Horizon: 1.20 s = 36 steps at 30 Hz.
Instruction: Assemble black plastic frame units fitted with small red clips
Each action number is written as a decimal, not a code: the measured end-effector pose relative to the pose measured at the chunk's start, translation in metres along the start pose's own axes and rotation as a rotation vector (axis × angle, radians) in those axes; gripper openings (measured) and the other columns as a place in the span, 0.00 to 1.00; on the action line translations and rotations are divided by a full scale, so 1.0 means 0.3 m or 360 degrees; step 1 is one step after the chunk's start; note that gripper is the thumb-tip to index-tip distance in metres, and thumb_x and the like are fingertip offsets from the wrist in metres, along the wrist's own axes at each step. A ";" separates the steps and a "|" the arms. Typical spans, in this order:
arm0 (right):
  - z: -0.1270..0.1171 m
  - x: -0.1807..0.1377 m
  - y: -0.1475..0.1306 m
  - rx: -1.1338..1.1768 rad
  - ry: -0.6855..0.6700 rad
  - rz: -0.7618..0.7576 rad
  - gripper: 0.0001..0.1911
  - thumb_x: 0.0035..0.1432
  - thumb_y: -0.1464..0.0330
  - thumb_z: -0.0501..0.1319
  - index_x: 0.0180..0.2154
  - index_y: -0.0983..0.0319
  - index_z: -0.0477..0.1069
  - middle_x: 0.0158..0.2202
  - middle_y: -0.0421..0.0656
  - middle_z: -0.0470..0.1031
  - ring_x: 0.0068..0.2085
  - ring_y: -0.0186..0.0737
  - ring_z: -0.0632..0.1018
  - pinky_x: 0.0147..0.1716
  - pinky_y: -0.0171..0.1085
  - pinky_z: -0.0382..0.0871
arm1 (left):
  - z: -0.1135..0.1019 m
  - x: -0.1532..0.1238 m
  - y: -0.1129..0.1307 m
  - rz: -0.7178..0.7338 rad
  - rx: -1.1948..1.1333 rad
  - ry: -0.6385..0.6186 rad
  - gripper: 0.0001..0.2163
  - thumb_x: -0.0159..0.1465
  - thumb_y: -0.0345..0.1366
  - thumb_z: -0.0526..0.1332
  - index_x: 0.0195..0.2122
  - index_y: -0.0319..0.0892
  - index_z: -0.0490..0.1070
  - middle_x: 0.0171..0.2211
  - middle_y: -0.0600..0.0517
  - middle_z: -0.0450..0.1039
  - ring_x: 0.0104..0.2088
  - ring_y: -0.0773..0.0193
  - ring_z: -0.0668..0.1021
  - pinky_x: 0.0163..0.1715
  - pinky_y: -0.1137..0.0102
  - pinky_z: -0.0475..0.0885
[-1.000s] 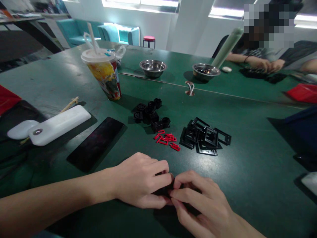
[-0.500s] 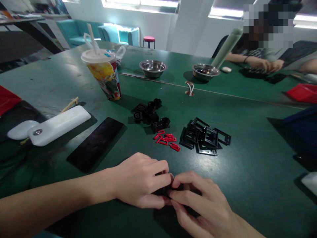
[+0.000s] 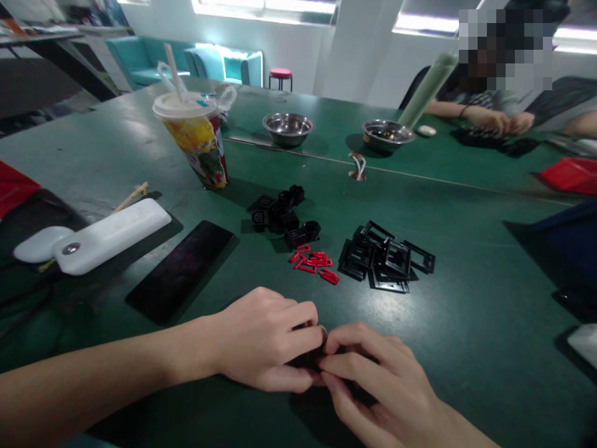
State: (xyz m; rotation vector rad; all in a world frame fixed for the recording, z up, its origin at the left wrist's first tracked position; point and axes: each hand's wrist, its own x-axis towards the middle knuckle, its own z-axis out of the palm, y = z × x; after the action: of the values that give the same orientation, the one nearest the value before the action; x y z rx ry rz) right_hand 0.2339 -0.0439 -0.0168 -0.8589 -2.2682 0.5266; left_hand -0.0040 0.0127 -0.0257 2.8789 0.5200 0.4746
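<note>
My left hand (image 3: 265,339) and my right hand (image 3: 373,379) meet at the near edge of the green table (image 3: 466,311), fingers curled together around a small black part (image 3: 310,359) that is mostly hidden between them. Just beyond lie several small red clips (image 3: 314,261). To their right is a heap of flat black frames (image 3: 387,256). Behind the clips sits a cluster of black socket blocks (image 3: 282,214).
A dark phone (image 3: 181,269) and a white case (image 3: 109,235) lie to the left. A lidded cup with a straw (image 3: 198,140) stands behind them. Two steel bowls (image 3: 288,128) (image 3: 388,135) sit farther back. Another person's hands (image 3: 501,123) work at the far right.
My right hand's fingers have shifted slightly against the left hand. Everything else on the table is where it was.
</note>
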 end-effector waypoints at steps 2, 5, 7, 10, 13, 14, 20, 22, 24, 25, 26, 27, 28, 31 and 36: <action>0.000 0.000 0.000 -0.0003 0.0011 0.0001 0.08 0.65 0.77 0.60 0.39 0.62 0.77 0.40 0.43 0.78 0.37 0.34 0.80 0.33 0.34 0.69 | 0.000 -0.001 0.001 -0.0001 0.0001 0.0007 0.11 0.70 0.47 0.64 0.42 0.44 0.75 0.38 0.54 0.75 0.30 0.61 0.77 0.25 0.63 0.70; 0.000 -0.001 -0.001 -0.0002 0.0020 0.0002 0.09 0.65 0.78 0.60 0.39 0.62 0.77 0.40 0.43 0.78 0.38 0.34 0.80 0.34 0.34 0.69 | 0.001 -0.004 0.002 0.0000 -0.0003 0.0003 0.12 0.70 0.47 0.64 0.42 0.43 0.74 0.38 0.54 0.75 0.30 0.61 0.77 0.25 0.63 0.70; 0.000 -0.002 -0.002 0.0000 0.0019 0.0000 0.09 0.65 0.78 0.60 0.40 0.62 0.77 0.40 0.43 0.78 0.38 0.34 0.80 0.34 0.34 0.69 | 0.002 -0.005 0.002 0.0000 -0.0002 -0.0001 0.12 0.71 0.47 0.64 0.42 0.43 0.74 0.39 0.54 0.75 0.30 0.61 0.78 0.25 0.63 0.70; -0.001 0.000 -0.003 0.0002 0.0025 0.0001 0.09 0.66 0.78 0.60 0.40 0.62 0.78 0.40 0.43 0.78 0.37 0.33 0.80 0.33 0.34 0.69 | 0.002 -0.004 0.001 0.0002 0.0003 0.0002 0.12 0.71 0.47 0.63 0.42 0.43 0.74 0.39 0.53 0.75 0.31 0.61 0.78 0.25 0.63 0.70; -0.002 0.003 -0.002 0.0006 0.0037 0.0000 0.09 0.66 0.78 0.60 0.40 0.62 0.78 0.39 0.43 0.79 0.37 0.33 0.80 0.33 0.34 0.70 | 0.000 -0.002 0.001 0.0010 0.0000 -0.0004 0.12 0.72 0.47 0.63 0.43 0.43 0.74 0.39 0.53 0.76 0.31 0.61 0.78 0.25 0.64 0.69; -0.002 0.004 -0.002 0.0007 0.0038 0.0001 0.09 0.66 0.78 0.60 0.40 0.62 0.78 0.39 0.43 0.79 0.37 0.33 0.80 0.33 0.34 0.70 | -0.001 -0.002 0.001 0.0009 0.0000 -0.0008 0.12 0.72 0.47 0.63 0.43 0.42 0.74 0.39 0.52 0.76 0.31 0.61 0.78 0.25 0.64 0.69; -0.003 0.006 -0.003 -0.0007 0.0049 -0.0006 0.09 0.66 0.78 0.60 0.39 0.62 0.78 0.39 0.43 0.79 0.37 0.33 0.80 0.33 0.34 0.70 | -0.003 -0.002 0.002 0.0003 -0.0009 -0.0020 0.13 0.71 0.47 0.63 0.43 0.42 0.74 0.39 0.52 0.76 0.31 0.61 0.79 0.25 0.64 0.69; -0.003 0.005 -0.002 -0.0006 0.0051 -0.0008 0.09 0.66 0.78 0.60 0.39 0.62 0.78 0.39 0.43 0.79 0.37 0.33 0.80 0.33 0.34 0.70 | -0.003 -0.003 0.003 -0.0001 -0.0010 -0.0013 0.12 0.71 0.47 0.63 0.43 0.42 0.74 0.39 0.53 0.76 0.31 0.61 0.79 0.25 0.63 0.70; -0.002 0.006 -0.001 -0.0012 0.0053 -0.0010 0.09 0.66 0.78 0.60 0.39 0.62 0.78 0.39 0.43 0.79 0.37 0.33 0.80 0.33 0.34 0.69 | -0.004 -0.003 0.002 0.0000 -0.0013 -0.0014 0.12 0.71 0.47 0.63 0.44 0.42 0.74 0.39 0.53 0.76 0.31 0.61 0.79 0.26 0.63 0.70; -0.002 0.006 -0.001 -0.0015 0.0053 -0.0008 0.08 0.66 0.78 0.60 0.39 0.62 0.77 0.39 0.43 0.79 0.37 0.33 0.80 0.33 0.34 0.69 | -0.004 -0.002 0.001 0.0004 -0.0013 -0.0014 0.12 0.71 0.47 0.63 0.44 0.42 0.74 0.39 0.53 0.76 0.31 0.61 0.79 0.26 0.63 0.70; -0.001 0.006 -0.001 -0.0015 0.0054 -0.0008 0.08 0.66 0.78 0.60 0.39 0.62 0.77 0.39 0.43 0.79 0.37 0.33 0.80 0.33 0.34 0.69 | -0.004 -0.002 0.001 0.0006 -0.0012 -0.0011 0.12 0.71 0.47 0.64 0.44 0.42 0.74 0.39 0.53 0.76 0.31 0.61 0.78 0.26 0.63 0.70; -0.001 0.006 -0.002 -0.0017 0.0057 -0.0011 0.08 0.66 0.78 0.60 0.39 0.62 0.77 0.39 0.43 0.79 0.37 0.33 0.80 0.33 0.34 0.69 | -0.004 -0.001 0.000 0.0010 -0.0011 -0.0006 0.12 0.71 0.47 0.64 0.43 0.43 0.73 0.39 0.53 0.76 0.31 0.61 0.78 0.26 0.63 0.70; 0.000 0.006 -0.002 -0.0019 0.0056 -0.0009 0.08 0.66 0.78 0.60 0.39 0.62 0.77 0.39 0.43 0.79 0.37 0.33 0.80 0.33 0.34 0.69 | -0.004 -0.001 -0.001 0.0012 -0.0011 0.0000 0.12 0.71 0.47 0.64 0.43 0.43 0.73 0.39 0.53 0.76 0.31 0.61 0.78 0.25 0.63 0.70; 0.000 0.008 -0.003 -0.0025 0.0064 -0.0009 0.08 0.66 0.78 0.60 0.39 0.62 0.77 0.40 0.43 0.79 0.36 0.33 0.80 0.32 0.34 0.69 | -0.005 -0.001 -0.002 0.0010 -0.0012 0.0009 0.12 0.71 0.46 0.63 0.43 0.42 0.73 0.38 0.53 0.76 0.31 0.61 0.78 0.25 0.63 0.69; -0.003 0.009 -0.001 -0.0004 0.0062 -0.0004 0.08 0.66 0.78 0.60 0.40 0.62 0.77 0.39 0.43 0.79 0.36 0.33 0.80 0.32 0.34 0.70 | -0.004 -0.002 0.001 0.0007 -0.0018 -0.0028 0.11 0.72 0.45 0.62 0.43 0.42 0.73 0.38 0.52 0.76 0.31 0.60 0.79 0.26 0.63 0.70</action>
State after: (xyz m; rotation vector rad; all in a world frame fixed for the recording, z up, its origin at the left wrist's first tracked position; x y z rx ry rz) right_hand 0.2328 -0.0421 -0.0148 -0.8599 -2.2350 0.5021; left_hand -0.0049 0.0124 -0.0247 2.8716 0.5063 0.4513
